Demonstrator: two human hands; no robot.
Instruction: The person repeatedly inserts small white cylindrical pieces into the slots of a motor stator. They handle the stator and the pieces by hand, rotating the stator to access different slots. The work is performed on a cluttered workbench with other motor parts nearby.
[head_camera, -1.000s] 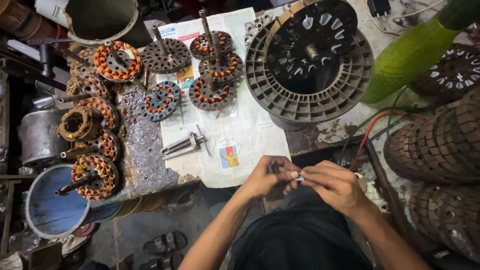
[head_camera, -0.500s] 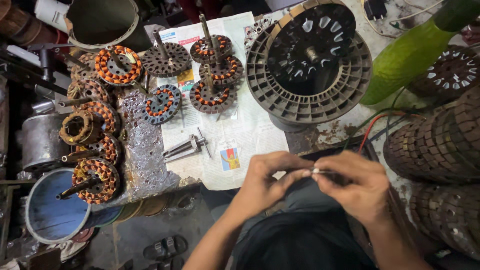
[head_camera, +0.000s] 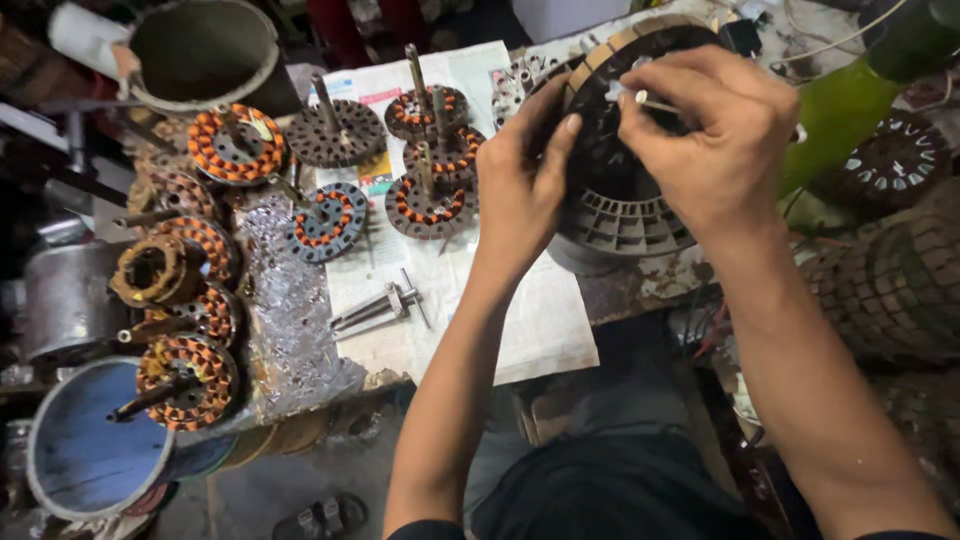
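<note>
Over a cluttered repair bench, a person is working with both hands raised to a large dark round stator core (head_camera: 620, 215) standing at the bench's far edge. Their left hand (head_camera: 525, 175) is pressing against the core's left rim, fingers (head_camera: 563, 135) curled close together against the metal. Their right hand (head_camera: 715, 130) is hovering over the core's top, thumb and forefinger pinching a thin white sleeve (head_camera: 650, 99) with a pale wire trailing off to the right.

Left of the core, a sheet of newspaper (head_camera: 540, 320) is lying flat, white with small red, blue and yellow printed blocks near its upper edge; the print is too small to make out. Several copper-wound stators on shafts (head_camera: 430, 160) are sitting on it, and a small metal puller tool (head_camera: 380, 308) is resting near its middle. More orange-wound stators (head_camera: 185, 380) are lining the bench's left side beside a crinkled foil strip (head_camera: 290, 320). A blue round lid (head_camera: 85, 455) is showing at lower left, a grey metal bucket (head_camera: 200, 55) at upper left, and a green bottle (head_camera: 860, 100) is leaning at upper right.
</note>
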